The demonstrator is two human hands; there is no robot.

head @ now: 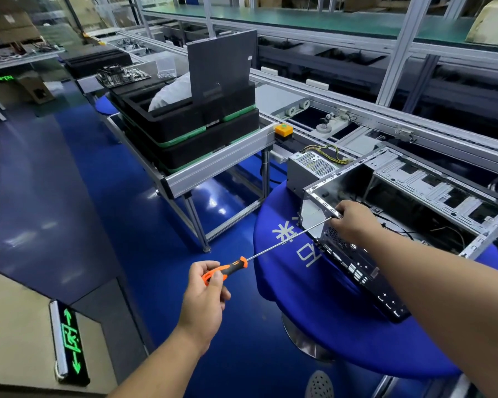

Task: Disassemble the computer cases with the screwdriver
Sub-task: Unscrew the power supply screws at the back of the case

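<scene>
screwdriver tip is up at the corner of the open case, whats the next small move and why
Probably seat the tip squarely in the screw and start turning the handle. The left hand grips the orange and black screwdriver, whose long shaft runs up to the rear corner of the computer case. The right hand pinches at the tip there, apparently guiding it; the screw itself is hidden by the fingers.
</scene>
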